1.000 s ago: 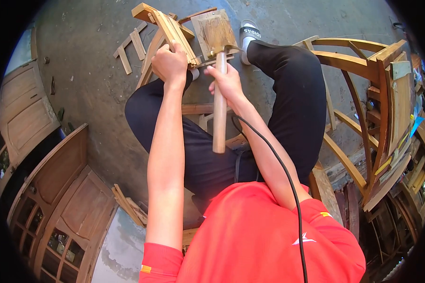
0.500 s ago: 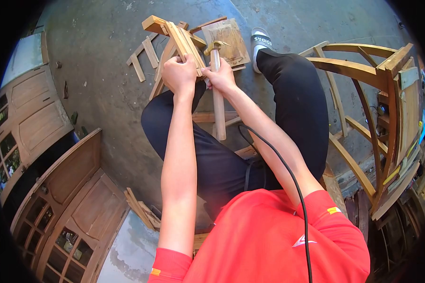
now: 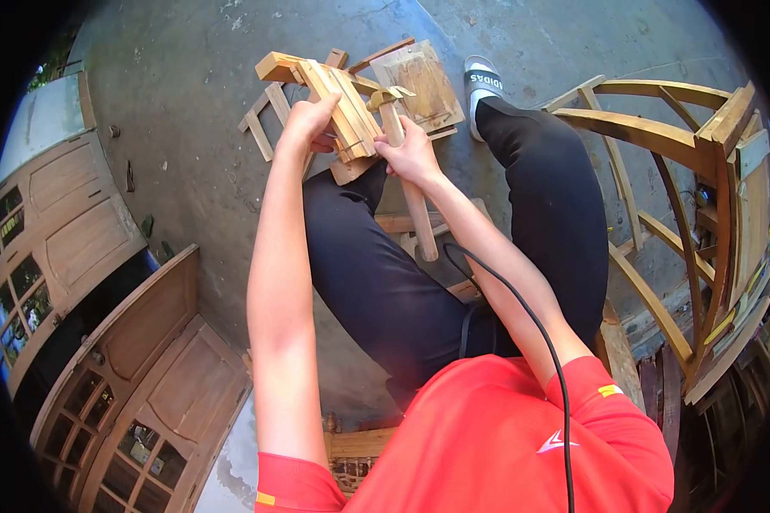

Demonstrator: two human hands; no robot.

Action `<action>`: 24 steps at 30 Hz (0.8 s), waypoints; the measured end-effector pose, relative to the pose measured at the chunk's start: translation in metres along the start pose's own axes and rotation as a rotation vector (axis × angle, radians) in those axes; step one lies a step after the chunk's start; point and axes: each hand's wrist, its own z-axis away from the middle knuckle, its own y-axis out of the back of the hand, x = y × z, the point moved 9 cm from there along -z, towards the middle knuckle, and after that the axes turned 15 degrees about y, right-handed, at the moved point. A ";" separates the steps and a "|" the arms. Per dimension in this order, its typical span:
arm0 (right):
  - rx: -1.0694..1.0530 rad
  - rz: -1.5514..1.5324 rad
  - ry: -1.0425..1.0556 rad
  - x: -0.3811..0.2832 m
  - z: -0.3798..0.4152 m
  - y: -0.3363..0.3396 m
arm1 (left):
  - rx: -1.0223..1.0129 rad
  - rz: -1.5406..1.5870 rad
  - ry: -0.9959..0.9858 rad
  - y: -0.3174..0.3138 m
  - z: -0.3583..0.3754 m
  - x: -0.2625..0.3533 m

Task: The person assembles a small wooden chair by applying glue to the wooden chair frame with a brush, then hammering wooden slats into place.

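A bundle of narrow pale wooden slats lies at an angle over a thicker wooden beam, in front of my left knee. My left hand grips the left side of the slats, the thumb along the top and the fingers curled beneath. A claw hammer is in my right hand, held partway up its wooden handle, head pointing away from me. The fingers of this hand rest right at the near right end of the slats.
A square wooden board lies beyond the hammer head. On the right stands a curved wooden frame, with stacked timber behind it. Panelled doors line the left side. A black cable runs over my right forearm.
My left hand has shifted left, from the top of the slats to their left side. The slats are turned, showing more of their broad face. The hammer stays in my right hand.
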 end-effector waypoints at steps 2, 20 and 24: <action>0.002 -0.002 -0.003 0.001 -0.001 0.002 | 0.015 -0.010 -0.030 0.000 0.001 0.003; -0.032 0.015 0.043 0.001 -0.003 0.002 | 0.484 -0.241 -0.272 0.010 0.010 0.034; -0.042 0.017 0.031 0.003 -0.005 0.000 | 0.928 -0.449 -0.447 0.020 0.094 0.054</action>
